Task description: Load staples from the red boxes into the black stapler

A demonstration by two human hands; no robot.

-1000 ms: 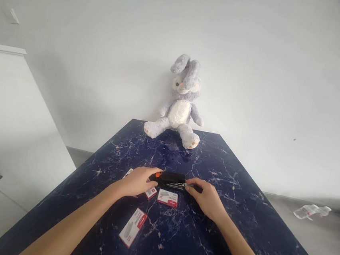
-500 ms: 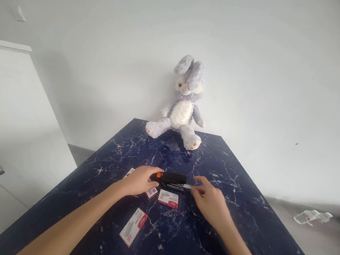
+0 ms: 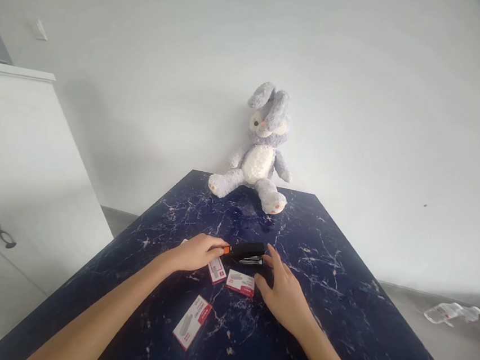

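A black stapler (image 3: 248, 251) with an orange part at its rear lies across the middle of the table. My left hand (image 3: 201, 252) is closed around its orange rear end, thumb and fingers pinching it. At the stapler's front end is my right hand (image 3: 283, 286), its fingers spread and the fingertips at or against that end; whether they touch is hard to tell. A metal strip shows along the stapler's lower side. Close below it lie a white-and-red staple box (image 3: 241, 282) and another small box (image 3: 216, 270), partly covered by my left hand.
Nearer to me, a third white-and-red box (image 3: 192, 321) lies on the dark blue marbled table (image 3: 249, 345). A grey plush rabbit (image 3: 259, 159) sits at the far edge against the wall. A white cabinet (image 3: 22, 153) stands left; clear plastic bottles (image 3: 452, 313) lie on the floor at right.
The silvery strip sticking out of the stapler's front, which my right fingers were at, no longer protrudes. My right hand has opened, its fingers now spread beside the front end.
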